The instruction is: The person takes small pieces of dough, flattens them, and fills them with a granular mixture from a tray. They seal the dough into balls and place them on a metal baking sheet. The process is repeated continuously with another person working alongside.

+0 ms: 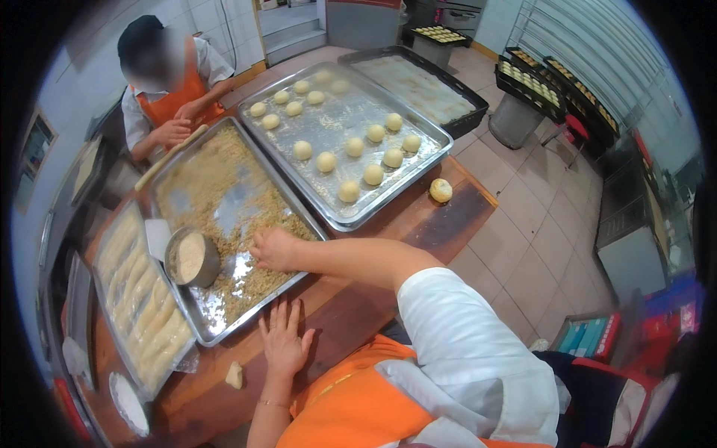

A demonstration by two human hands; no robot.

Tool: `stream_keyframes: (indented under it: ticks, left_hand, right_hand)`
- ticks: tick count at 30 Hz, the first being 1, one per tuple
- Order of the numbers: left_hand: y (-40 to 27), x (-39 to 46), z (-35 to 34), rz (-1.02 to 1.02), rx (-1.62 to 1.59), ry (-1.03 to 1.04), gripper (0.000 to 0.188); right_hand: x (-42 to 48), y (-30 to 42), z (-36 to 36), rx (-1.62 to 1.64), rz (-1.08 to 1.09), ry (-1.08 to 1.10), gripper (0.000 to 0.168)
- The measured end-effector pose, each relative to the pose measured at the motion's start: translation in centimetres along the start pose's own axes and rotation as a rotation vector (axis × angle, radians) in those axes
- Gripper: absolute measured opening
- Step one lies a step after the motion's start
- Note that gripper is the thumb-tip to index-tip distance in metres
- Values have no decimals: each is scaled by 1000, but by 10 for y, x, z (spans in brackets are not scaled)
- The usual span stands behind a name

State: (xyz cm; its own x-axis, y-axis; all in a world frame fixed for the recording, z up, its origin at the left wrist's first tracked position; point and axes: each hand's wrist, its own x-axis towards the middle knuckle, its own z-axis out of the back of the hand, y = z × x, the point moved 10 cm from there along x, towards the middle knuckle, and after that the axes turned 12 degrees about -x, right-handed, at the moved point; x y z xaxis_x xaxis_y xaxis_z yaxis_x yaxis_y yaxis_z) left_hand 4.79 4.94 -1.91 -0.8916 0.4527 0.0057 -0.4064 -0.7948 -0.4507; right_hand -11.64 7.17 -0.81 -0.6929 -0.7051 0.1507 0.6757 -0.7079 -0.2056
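My right hand reaches into a metal tray of crumbly filling, its curled fingers down in the crumbs; whether they grip any is hidden. Flat on the wooden table, by the tray's near edge, lies my left hand, fingers spread and nothing in it. A metal bowl of pale crumbs stands in the tray beside a white scraper. A small dough piece is left of my left hand. Another metal tray holds several round dough balls.
A co-worker's hands are at a dough rope across the table. Plastic-covered dough strips fill a tray at left, near a dish of white powder. One round pastry sits near the right corner. A black baking tray stands beyond.
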Motion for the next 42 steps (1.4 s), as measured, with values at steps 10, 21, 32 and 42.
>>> stream_keyframes:
  ticks: [10,21,32,42]
  left_hand:
    - [0,-7,4,-7,59,7,67]
    - [-4,-4,2,-22,62,-3,63]
    - [-8,-3,4,-41,49,-11,60]
    - [-3,-11,8,-24,-39,-39,57]
  right_hand:
    - [14,-55,3,547,-433,-102,36]
    - [7,-77,-3,1119,-537,-247,47]
    - [-4,-89,2,1322,-513,-386,45]
    - [-14,-87,2,1088,-686,-128,46]
